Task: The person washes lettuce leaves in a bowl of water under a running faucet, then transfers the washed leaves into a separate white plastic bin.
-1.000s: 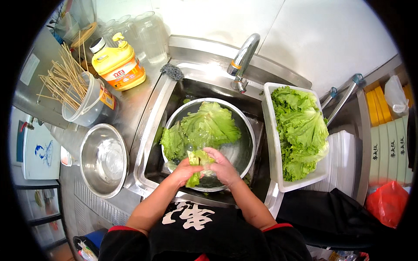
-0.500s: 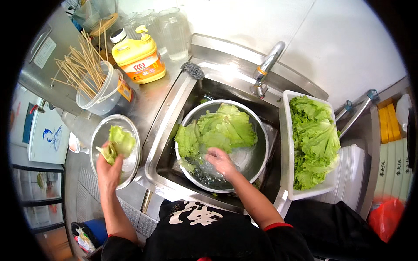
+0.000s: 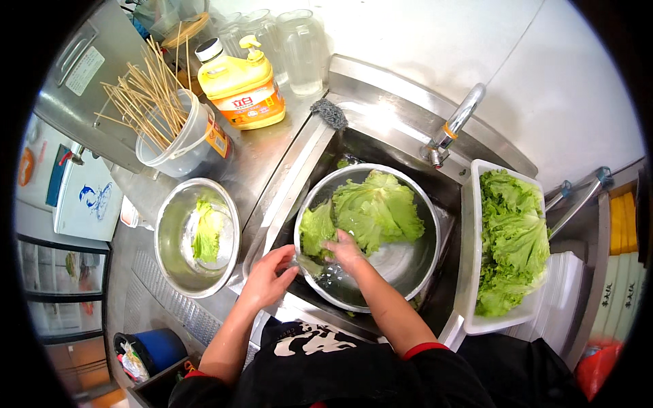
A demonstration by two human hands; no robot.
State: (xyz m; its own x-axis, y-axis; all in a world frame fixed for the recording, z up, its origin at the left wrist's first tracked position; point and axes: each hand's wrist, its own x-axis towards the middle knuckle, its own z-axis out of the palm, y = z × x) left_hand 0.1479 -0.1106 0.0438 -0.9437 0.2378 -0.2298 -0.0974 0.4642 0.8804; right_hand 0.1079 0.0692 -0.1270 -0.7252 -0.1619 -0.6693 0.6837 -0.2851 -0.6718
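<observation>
A round metal bowl [image 3: 425,272] with water stands in the sink, with green lettuce leaves [image 3: 381,214] in it. My right hand [image 3: 345,253] is inside this bowl, its fingers closed at the lower edge of a lettuce leaf [image 3: 315,228] on the left side. Just outside the bowl's left rim is my left hand [image 3: 269,277], empty, thumb and fingers apart. On the counter to the left, a smaller metal bowl [image 3: 166,231] holds one lettuce leaf [image 3: 206,232].
A white tub [image 3: 469,272] piled with lettuce stands right of the sink [image 3: 347,139], below the faucet [image 3: 456,122]. Behind on the left are a bucket of wooden skewers [image 3: 177,153], a yellow pump bottle [image 3: 241,88], glass pitchers [image 3: 299,51] and a steel scourer [image 3: 329,113].
My left hand has let go of a lettuce leaf, which now lies in the smaller bowl, and has moved right to the large bowl's rim. My right hand has reached the leaf on the left.
</observation>
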